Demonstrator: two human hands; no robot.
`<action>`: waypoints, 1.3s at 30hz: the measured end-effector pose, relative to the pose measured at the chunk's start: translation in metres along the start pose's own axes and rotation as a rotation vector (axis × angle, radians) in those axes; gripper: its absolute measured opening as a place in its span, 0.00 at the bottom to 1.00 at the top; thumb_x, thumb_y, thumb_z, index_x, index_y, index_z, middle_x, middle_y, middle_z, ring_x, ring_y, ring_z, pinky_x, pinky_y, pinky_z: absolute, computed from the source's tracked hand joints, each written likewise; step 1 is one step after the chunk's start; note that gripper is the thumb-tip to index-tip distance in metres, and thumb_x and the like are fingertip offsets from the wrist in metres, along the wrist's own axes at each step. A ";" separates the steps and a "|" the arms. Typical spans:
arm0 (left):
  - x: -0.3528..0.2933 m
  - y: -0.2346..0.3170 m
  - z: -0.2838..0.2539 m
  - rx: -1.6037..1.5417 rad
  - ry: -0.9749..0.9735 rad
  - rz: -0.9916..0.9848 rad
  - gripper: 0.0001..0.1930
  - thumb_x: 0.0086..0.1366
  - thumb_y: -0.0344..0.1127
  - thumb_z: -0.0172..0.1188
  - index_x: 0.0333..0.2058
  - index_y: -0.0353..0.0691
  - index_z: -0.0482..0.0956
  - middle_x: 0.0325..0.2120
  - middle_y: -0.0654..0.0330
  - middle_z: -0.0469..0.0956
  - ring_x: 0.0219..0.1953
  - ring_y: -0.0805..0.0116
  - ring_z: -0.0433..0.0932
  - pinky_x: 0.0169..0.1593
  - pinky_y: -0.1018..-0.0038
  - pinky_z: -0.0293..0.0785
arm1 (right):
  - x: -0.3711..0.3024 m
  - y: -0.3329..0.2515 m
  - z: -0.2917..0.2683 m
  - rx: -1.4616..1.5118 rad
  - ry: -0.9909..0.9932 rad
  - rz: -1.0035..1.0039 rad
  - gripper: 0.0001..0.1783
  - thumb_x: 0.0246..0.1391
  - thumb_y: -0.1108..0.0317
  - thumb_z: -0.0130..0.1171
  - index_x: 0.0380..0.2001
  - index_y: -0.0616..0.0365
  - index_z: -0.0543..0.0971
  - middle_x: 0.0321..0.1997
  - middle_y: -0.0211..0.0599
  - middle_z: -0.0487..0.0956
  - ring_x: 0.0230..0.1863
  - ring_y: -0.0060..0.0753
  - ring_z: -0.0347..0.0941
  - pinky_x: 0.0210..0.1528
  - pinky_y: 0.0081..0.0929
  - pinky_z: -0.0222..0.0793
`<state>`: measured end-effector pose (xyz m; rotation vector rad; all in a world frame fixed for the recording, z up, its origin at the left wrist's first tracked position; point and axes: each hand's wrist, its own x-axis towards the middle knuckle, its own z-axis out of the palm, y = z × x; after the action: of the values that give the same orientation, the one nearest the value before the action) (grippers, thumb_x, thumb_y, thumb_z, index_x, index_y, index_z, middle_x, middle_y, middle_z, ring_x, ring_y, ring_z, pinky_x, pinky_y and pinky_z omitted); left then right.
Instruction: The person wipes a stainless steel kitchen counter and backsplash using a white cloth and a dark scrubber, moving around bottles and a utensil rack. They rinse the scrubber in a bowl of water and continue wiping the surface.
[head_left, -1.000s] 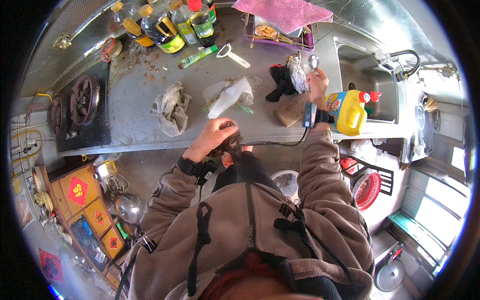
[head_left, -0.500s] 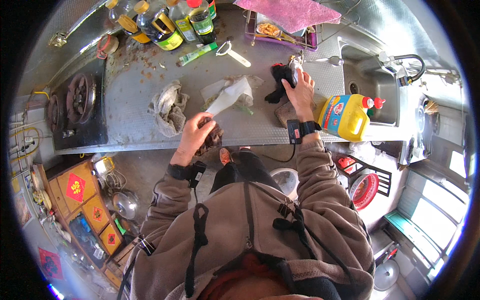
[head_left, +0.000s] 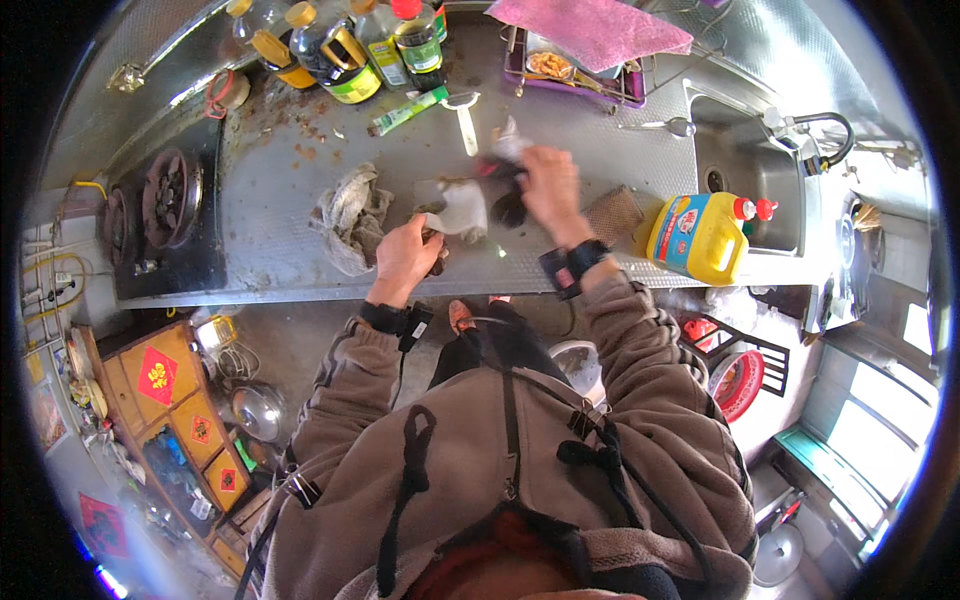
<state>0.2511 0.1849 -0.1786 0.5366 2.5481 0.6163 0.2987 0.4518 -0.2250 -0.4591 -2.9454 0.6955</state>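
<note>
My left hand (head_left: 403,257) is closed at the counter's front, its fingers pinching a white flat piece (head_left: 462,210) like thin plastic or paper. Something dark brown shows beneath those fingers, mostly hidden. To its right, my right hand (head_left: 553,190) is smeared by motion, with its fingers around a bundle of black cloth (head_left: 508,203). A pale end (head_left: 510,138) sticks out beyond the bundle. A crumpled grey rag (head_left: 352,220) lies left of my left hand. Just right of my right hand is a brown mesh scouring pad (head_left: 613,212).
A white peeler (head_left: 466,130) and a green tube (head_left: 408,111) lie farther back, before several bottles (head_left: 335,65). The stove (head_left: 165,210) is at left. A yellow jug (head_left: 690,238) stands by the sink (head_left: 722,140), near a spoon (head_left: 680,127) and purple basket (head_left: 628,90).
My right hand has swept left with the black cloth, away from the scouring pad and towards the white piece. The peeler's handle has turned towards me. My left hand has shifted slightly.
</note>
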 end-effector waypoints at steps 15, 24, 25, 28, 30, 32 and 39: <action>-0.018 -0.043 -0.023 -0.335 0.307 -0.028 0.16 0.59 0.44 0.61 0.38 0.37 0.75 0.30 0.43 0.80 0.36 0.42 0.79 0.38 0.59 0.74 | 0.008 -0.062 0.036 -0.083 -0.032 -0.231 0.25 0.46 0.70 0.61 0.51 0.51 0.74 0.51 0.39 0.72 0.55 0.45 0.66 0.53 0.41 0.66; -0.006 -0.066 -0.040 -0.637 0.557 0.076 0.14 0.61 0.36 0.63 0.41 0.35 0.74 0.33 0.55 0.82 0.35 0.64 0.81 0.40 0.68 0.75 | -0.013 0.023 -0.006 -0.349 0.272 0.242 0.19 0.52 0.60 0.60 0.43 0.63 0.75 0.45 0.48 0.74 0.48 0.50 0.68 0.50 0.44 0.65; -0.005 -0.068 -0.042 -0.625 0.579 0.067 0.14 0.62 0.36 0.63 0.42 0.35 0.74 0.34 0.55 0.82 0.36 0.65 0.81 0.41 0.68 0.75 | -0.021 0.005 0.008 -0.320 0.228 0.205 0.20 0.51 0.60 0.60 0.44 0.63 0.75 0.45 0.48 0.73 0.47 0.50 0.68 0.50 0.46 0.65; -0.001 -0.070 -0.049 -0.527 0.588 0.034 0.24 0.62 0.38 0.64 0.54 0.33 0.71 0.43 0.50 0.80 0.44 0.62 0.79 0.49 0.69 0.73 | -0.044 -0.064 0.056 -0.277 0.209 -0.018 0.23 0.46 0.62 0.63 0.47 0.55 0.74 0.45 0.43 0.71 0.48 0.49 0.67 0.47 0.44 0.66; 0.001 -0.069 -0.055 -0.430 0.562 0.013 0.28 0.63 0.38 0.63 0.58 0.32 0.67 0.46 0.52 0.79 0.47 0.67 0.77 0.52 0.71 0.71 | -0.043 -0.077 0.061 -0.002 -0.011 -0.035 0.30 0.44 0.55 0.68 0.51 0.54 0.75 0.54 0.46 0.70 0.55 0.49 0.66 0.54 0.43 0.66; 0.001 -0.068 -0.062 -0.391 0.523 0.029 0.33 0.63 0.40 0.64 0.62 0.31 0.63 0.54 0.45 0.73 0.54 0.62 0.74 0.57 0.69 0.68 | -0.036 -0.064 0.045 0.236 -0.013 0.001 0.33 0.45 0.53 0.68 0.54 0.55 0.74 0.60 0.47 0.68 0.60 0.53 0.64 0.60 0.45 0.62; -0.014 -0.052 -0.066 -0.429 0.489 0.180 0.31 0.60 0.37 0.65 0.61 0.37 0.66 0.36 0.50 0.80 0.36 0.65 0.79 0.42 0.70 0.75 | -0.087 0.036 -0.039 -0.162 0.254 0.349 0.45 0.45 0.47 0.67 0.62 0.59 0.66 0.67 0.60 0.59 0.68 0.60 0.54 0.67 0.50 0.53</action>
<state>0.2156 0.1140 -0.1481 0.5086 2.6896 1.4729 0.3967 0.4720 -0.2069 -1.0109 -2.7146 0.3880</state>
